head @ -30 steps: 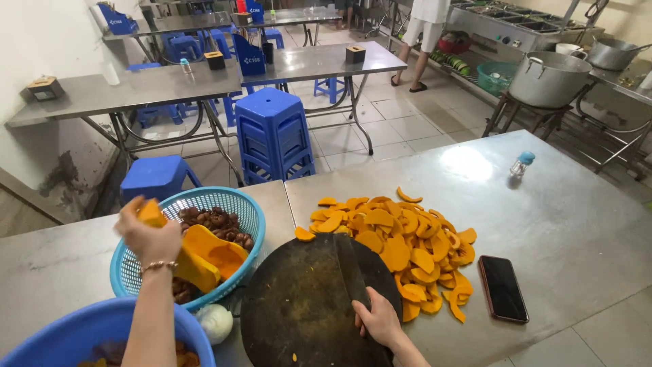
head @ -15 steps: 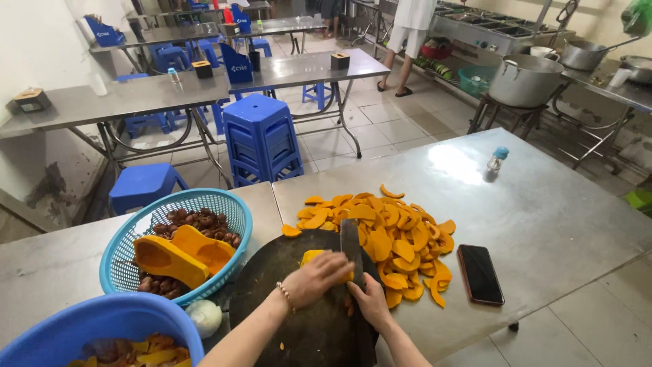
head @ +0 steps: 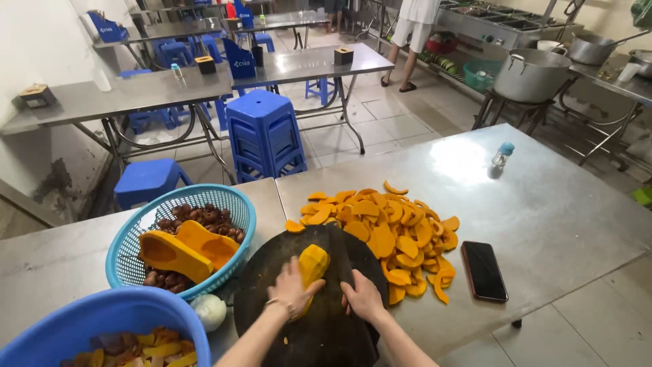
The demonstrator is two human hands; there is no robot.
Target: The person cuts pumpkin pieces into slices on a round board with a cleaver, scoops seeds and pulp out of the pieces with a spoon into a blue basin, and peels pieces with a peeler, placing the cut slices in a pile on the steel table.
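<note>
Peeled orange squash piece [head: 312,264], smooth and curved, lies on the round dark cutting board [head: 305,333], left hand [head: 292,289] clamped over its near end. Right hand [head: 363,299] just beside it grips a cleaver [head: 337,255], blade upright against the squash. Thin crescent squash slices [head: 387,234] heaped on the steel table [head: 557,217] to the right; blue mesh plastic basket [head: 136,231] left holds two more halves.

The pumpkin piece [head: 312,266] is a chunky orange-yellow wedge lying lengthwise on the round dark cutting board [head: 319,333], near its top middle. The near end is covered by the left hand [head: 293,289]. The knife [head: 343,261] stands edge-down right beside it, its dark blade along the wedge's right side, handle in the right hand [head: 365,299].
</note>
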